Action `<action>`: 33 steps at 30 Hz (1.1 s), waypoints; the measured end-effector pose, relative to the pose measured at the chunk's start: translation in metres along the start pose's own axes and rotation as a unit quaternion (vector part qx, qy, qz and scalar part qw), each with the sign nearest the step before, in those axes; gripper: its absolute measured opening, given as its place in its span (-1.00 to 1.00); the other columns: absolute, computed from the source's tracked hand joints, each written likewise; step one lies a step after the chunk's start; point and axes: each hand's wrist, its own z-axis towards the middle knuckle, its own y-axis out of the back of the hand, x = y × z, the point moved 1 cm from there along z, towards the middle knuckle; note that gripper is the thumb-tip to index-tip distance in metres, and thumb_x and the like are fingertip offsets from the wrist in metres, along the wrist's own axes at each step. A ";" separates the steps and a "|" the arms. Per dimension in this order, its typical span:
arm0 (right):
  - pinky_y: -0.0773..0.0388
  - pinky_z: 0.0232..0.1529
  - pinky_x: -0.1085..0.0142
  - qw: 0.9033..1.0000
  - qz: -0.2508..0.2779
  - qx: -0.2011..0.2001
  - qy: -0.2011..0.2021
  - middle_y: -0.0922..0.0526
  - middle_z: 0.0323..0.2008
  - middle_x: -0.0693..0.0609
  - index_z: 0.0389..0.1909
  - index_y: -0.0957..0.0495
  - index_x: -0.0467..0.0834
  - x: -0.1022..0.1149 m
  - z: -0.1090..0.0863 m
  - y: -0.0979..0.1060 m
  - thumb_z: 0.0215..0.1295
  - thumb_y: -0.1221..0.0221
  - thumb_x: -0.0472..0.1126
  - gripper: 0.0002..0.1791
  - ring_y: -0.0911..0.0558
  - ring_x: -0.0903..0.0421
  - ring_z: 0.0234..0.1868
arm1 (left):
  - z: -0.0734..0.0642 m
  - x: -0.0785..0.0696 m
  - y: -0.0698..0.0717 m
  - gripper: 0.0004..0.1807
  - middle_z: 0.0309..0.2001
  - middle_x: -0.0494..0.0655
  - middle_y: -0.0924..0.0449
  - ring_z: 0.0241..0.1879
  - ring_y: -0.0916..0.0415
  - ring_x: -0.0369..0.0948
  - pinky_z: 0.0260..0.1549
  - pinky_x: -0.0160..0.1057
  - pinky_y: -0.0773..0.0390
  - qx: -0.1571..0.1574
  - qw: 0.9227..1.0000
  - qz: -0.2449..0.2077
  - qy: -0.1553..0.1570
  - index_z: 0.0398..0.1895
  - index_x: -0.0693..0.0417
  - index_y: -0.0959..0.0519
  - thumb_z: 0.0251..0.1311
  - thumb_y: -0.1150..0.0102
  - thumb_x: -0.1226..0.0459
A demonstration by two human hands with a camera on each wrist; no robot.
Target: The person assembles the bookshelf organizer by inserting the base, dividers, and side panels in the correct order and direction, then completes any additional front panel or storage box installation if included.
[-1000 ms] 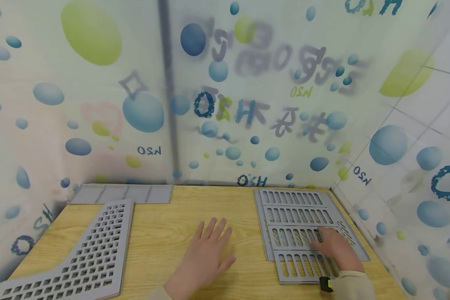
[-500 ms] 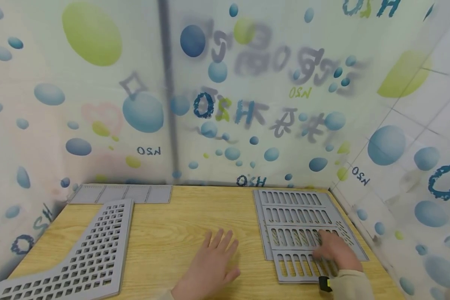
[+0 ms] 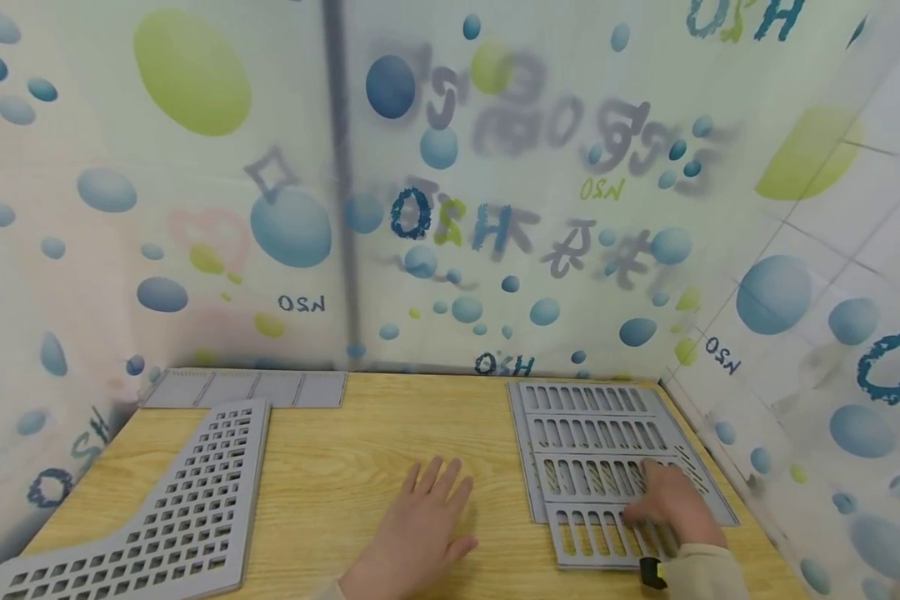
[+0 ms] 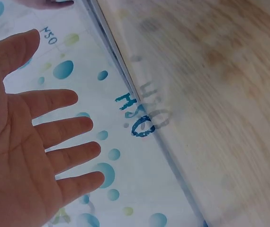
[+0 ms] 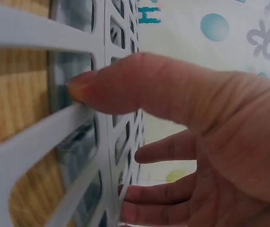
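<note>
On the right of the table, my right hand [image 3: 671, 500] touches a grey plastic panel [image 3: 592, 452] cut with rows of long slots. In the right wrist view, the thumb of this hand [image 5: 187, 113] lies against a bar of the slotted panel [image 5: 40, 38], and the other fingers reach to its surface further along, spread apart from the thumb. My left hand [image 3: 416, 533] is at the front middle of the table, palm down in the head view. Its fingers are straight and spread, and nothing is held in the left hand [image 4: 26, 137].
A second grey plate [image 3: 686, 429] with slanted slots lies beneath the slotted panel. To the left lies a curved grey panel [image 3: 249, 500] full of small square holes. Behind it, a flat grey strip [image 3: 228, 388] meets the patterned wall [image 3: 427, 333]. The wooden table [image 3: 345, 475] is between.
My left hand has shifted slightly toward me and to the right. My right hand stays on the slotted panel, its fingers only slightly displaced. The panels lie where they were.
</note>
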 end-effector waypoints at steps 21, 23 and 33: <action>-0.56 0.05 -0.23 0.996 0.033 -0.019 0.077 -0.49 0.09 -0.55 0.29 -0.30 -0.62 0.105 -0.026 -0.021 -0.05 -0.48 0.08 0.08 -0.55 -0.41 0.07 | -0.005 0.048 0.023 -0.31 0.22 0.24 -0.60 0.21 -0.55 0.15 0.20 0.14 -0.52 -0.041 0.992 -0.100 0.066 0.39 0.30 -0.45 0.41 -0.26 0.00; -0.58 -0.02 -0.21 0.996 0.037 -0.024 0.078 -0.48 0.04 -0.54 0.25 -0.33 -0.60 0.117 -0.028 -0.028 -0.08 -0.48 0.06 0.04 -0.56 -0.37 0.00 | -0.007 0.053 0.023 -0.31 0.17 0.25 -0.62 0.17 -0.58 0.15 0.17 0.13 -0.55 -0.041 0.991 -0.104 0.079 0.38 0.32 -0.45 0.41 -0.26 0.00; -0.59 -0.06 -0.16 0.994 0.034 -0.034 0.096 -0.48 -0.20 -0.39 -0.08 -0.45 -0.48 0.170 -0.039 -0.060 -0.20 -0.49 0.02 -0.21 -0.51 -0.26 -0.15 | -0.014 0.072 0.021 -0.34 0.05 0.30 -0.66 0.01 -0.65 0.18 -0.03 0.12 -0.65 -0.015 0.983 -0.128 0.131 0.33 0.36 -0.49 0.34 -0.36 0.07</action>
